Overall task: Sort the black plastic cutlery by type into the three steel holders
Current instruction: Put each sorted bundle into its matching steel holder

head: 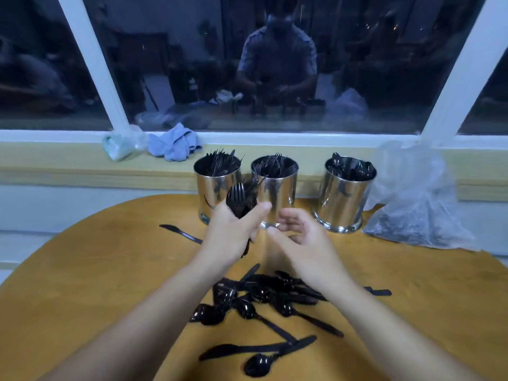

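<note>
dark window behind; on the wooden table [82,270], left hand [228,237] clamps a bundle of forks [237,200] before the middle holder [275,188], right hand [305,237] loosely open beside. forks may snag its rim and spill.

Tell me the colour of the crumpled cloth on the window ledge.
Light blue; the cloth shows clearly in the head view, left of the holders.

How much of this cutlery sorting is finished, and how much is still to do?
All three steel holders already hold cutlery, the right holder showing spoons. The left hand grips a bunch of forks just in front of them; the right hand is empty. A loose pile, mostly spoons plus some knives, still lies on the table.
</note>
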Motion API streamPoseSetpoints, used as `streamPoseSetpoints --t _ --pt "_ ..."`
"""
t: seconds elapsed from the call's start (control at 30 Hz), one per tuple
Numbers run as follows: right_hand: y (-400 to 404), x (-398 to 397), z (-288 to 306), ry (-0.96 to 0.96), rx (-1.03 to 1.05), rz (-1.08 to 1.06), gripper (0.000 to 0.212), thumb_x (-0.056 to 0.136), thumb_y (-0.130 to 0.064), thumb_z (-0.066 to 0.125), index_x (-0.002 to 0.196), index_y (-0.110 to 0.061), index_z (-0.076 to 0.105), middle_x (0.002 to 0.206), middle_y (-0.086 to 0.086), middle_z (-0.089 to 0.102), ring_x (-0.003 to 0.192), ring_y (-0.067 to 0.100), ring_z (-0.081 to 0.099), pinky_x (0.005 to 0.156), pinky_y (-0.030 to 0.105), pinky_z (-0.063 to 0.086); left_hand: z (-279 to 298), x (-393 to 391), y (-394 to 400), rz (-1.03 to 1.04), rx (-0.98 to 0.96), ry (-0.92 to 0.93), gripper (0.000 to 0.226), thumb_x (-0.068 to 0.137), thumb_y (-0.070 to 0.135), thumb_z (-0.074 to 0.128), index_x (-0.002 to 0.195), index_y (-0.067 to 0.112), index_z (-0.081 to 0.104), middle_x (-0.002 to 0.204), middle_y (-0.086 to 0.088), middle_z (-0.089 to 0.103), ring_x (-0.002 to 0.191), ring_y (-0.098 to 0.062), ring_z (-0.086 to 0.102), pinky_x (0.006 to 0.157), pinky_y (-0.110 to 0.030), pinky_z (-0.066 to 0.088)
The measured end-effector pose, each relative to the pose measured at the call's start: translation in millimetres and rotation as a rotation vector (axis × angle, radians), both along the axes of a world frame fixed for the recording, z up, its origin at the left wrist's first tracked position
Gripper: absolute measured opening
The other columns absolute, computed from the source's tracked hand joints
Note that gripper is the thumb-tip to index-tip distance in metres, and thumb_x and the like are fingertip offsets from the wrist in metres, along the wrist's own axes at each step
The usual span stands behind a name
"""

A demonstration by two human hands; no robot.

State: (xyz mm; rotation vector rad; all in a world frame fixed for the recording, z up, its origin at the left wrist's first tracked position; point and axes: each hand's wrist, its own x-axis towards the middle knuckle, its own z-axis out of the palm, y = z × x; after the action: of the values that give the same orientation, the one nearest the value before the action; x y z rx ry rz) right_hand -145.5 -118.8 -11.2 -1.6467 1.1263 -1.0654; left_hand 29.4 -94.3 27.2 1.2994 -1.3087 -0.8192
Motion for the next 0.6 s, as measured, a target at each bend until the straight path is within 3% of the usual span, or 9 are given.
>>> streamPoseSetpoints --t 0.1,0.27,0.4,0.5,0.6 --pt "-55 0 0 0.168 -0.047 -0.105 0.060 0.090 -0.043 0.084 0.142 -0.030 0.058 0.131 -0.017 0.065 0.119 -0.001 0.062 0.109 0.040 0.055 18 3 -56 0.078 -0.009 0.094 0.051 0.108 0.037 0.069 0.071 0.004 0.060 0.064 -0.011 0.061 0.061 -0.025 0.055 0.073 -0.042 0.050" --pt "-113 -1 1 0.252 -0.068 -0.177 0.095 0.087 -0.051 0.086 0.162 -0.025 0.035 0.158 -0.007 0.045 0.137 0.009 0.052 0.119 0.035 0.043 56 10 -149 0.154 -0.101 0.175 0.028 0.107 0.033 0.072 0.086 0.014 0.068 0.075 -0.003 0.066 0.072 -0.019 0.064 0.079 -0.039 0.057" --pt "-134 6 -7 0.246 -0.062 -0.151 0.109 0.085 -0.053 0.088 0.168 -0.027 0.022 0.170 -0.005 0.035 0.147 0.012 0.045 0.118 0.031 0.038 63 23 -201 0.187 -0.130 0.034 0.032 0.106 0.033 0.072 0.107 0.000 0.070 0.086 -0.008 0.074 0.080 -0.016 0.069 0.085 -0.031 0.060" --pt "-140 11 -15 0.219 -0.058 -0.158 0.116 0.083 -0.050 0.091 0.170 -0.025 0.019 0.171 -0.005 0.033 0.150 0.010 0.043 0.117 0.026 0.034 50 23 -224 0.135 -0.036 -0.067 0.036 0.098 0.041 0.076 0.103 0.006 0.072 0.097 -0.010 0.079 0.093 -0.027 0.073 0.096 -0.044 0.057" --pt "-145 15 -21 0.195 -0.064 -0.158 0.116 0.082 -0.048 0.093 0.170 -0.026 0.020 0.165 -0.010 0.038 0.140 0.000 0.043 0.112 0.021 0.033 32 13 -237 0.070 0.031 -0.123 0.039 0.088 0.041 0.080 0.098 0.004 0.074 0.095 -0.015 0.078 0.085 -0.028 0.070 0.092 -0.046 0.057"
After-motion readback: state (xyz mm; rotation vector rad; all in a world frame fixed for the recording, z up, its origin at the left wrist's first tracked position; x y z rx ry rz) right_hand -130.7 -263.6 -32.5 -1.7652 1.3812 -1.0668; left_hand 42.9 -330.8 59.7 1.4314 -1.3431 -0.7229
